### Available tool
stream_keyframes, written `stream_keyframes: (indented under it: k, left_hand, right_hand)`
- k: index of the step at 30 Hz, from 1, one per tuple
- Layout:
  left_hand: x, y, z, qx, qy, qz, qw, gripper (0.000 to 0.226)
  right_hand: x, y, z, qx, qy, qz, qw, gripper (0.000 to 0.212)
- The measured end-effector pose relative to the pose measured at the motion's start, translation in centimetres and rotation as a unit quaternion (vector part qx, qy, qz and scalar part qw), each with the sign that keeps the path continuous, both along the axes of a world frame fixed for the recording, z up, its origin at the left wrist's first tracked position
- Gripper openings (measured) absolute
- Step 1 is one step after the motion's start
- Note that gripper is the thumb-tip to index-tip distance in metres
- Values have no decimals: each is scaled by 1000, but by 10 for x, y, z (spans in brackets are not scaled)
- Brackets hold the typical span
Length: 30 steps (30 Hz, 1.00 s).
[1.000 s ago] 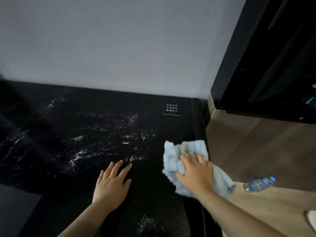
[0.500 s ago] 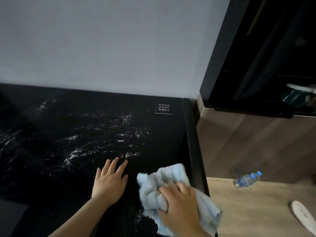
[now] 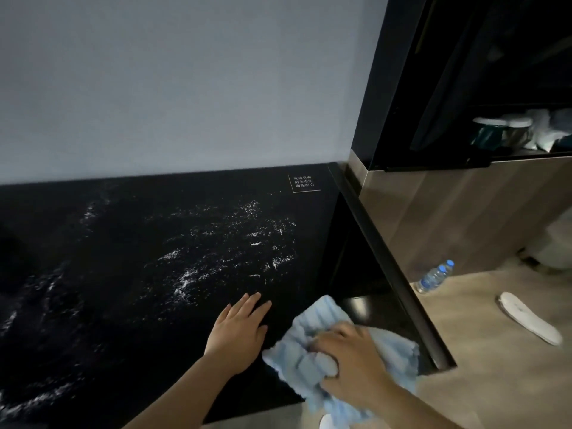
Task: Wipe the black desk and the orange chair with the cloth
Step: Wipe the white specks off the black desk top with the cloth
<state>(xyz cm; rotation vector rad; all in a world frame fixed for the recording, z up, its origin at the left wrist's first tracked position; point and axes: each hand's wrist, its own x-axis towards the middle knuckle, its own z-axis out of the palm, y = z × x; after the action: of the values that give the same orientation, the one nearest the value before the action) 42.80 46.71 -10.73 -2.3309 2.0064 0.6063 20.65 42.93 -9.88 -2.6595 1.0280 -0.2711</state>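
The black desk (image 3: 130, 261) fills the lower left and carries white streaks across its top. My left hand (image 3: 240, 331) lies flat on it, fingers straight, near the front right corner. Just right of it my right hand (image 3: 353, 363) grips a bunched light-blue ribbed cloth (image 3: 312, 329) and presses it on the desk's front right corner, by the raised right edge (image 3: 387, 261). No orange chair is in view.
A small white-lettered label (image 3: 304, 182) sits at the desk's back right. A grey wall stands behind. Right of the desk is a dark cabinet (image 3: 464, 88) over wood panelling, with a water bottle (image 3: 435, 277) and a white slipper (image 3: 529, 317) on the wooden floor.
My right hand has dragged the cloth from the desk's right edge back toward me to the front right corner. My left hand stays flat. The view has swung rightward.
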Motion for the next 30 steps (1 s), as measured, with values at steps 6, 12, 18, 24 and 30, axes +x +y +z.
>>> stream_keyframes:
  k: [6, 12, 18, 24, 30]
  left_hand:
    - [6, 33, 4, 17, 20, -22, 999, 51]
    - [0, 50, 0, 8, 20, -7, 1000, 51]
    - [-10, 57, 2, 10, 13, 11, 1000, 52]
    - [-17, 64, 0, 11, 4, 27, 1000, 53]
    - [-20, 70, 5, 24, 7, 23, 999, 54]
  right_hand:
    - [-10, -9, 5, -8, 40, -316, 948, 30]
    - [12, 60, -14, 1, 9, -5, 1000, 24]
    - [-34, 21, 10, 27, 4, -325, 945, 12]
    - [-7, 76, -8, -12, 28, -20, 999, 36]
    - [-60, 14, 2, 41, 46, -486, 872, 24]
